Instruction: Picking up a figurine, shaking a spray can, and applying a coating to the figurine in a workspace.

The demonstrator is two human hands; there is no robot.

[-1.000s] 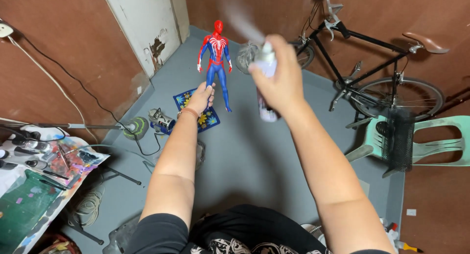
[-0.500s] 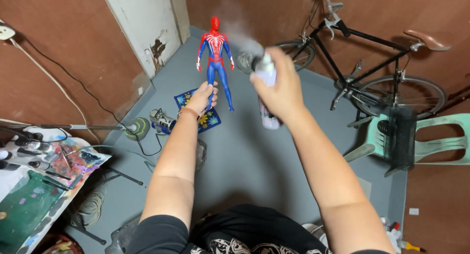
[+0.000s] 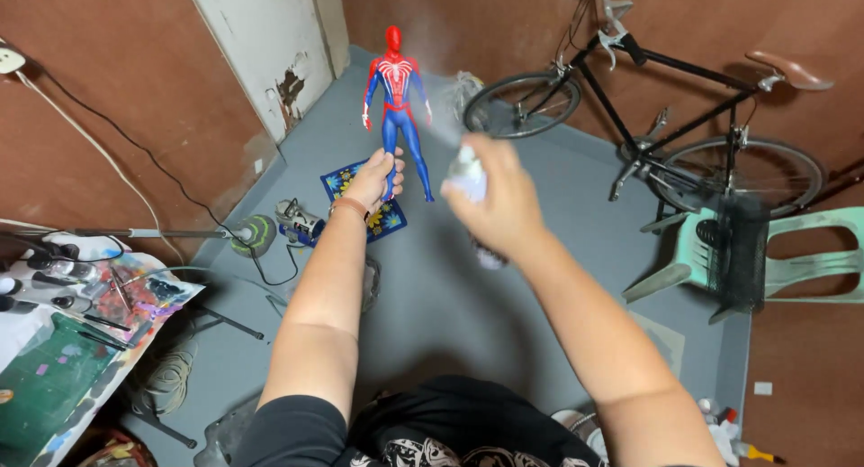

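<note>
Head view, looking down past both forearms to a grey floor (image 3: 504, 305). The left hand (image 3: 373, 179) is closed round the lower legs of a red-and-blue action figure (image 3: 396, 98), holding it upright at arm's length, well above the floor. The right hand (image 3: 499, 202) is wrapped round a small spray can (image 3: 468, 172), blurred in the frame, nozzle end just beside the figure's legs; a faint mist shows in the air near the figure's right side.

Surroundings: a patterned blue mat (image 3: 360, 202) on the floor beneath the figure, a small compressor-like device (image 3: 299, 222) beside it, a black bicycle (image 3: 648, 116) against the wall, a pale green plastic chair (image 3: 774, 251) to the right, and a paint-stained surface (image 3: 81, 341) at lower left.

Assessment: for an even coat, the can is best kept a little off the figure and swept in light passes rather than held on one spot. The grip on the legs masks that area, so it will need separate treatment. The figure should stay turned away from the face and clear of the bicycle.
</note>
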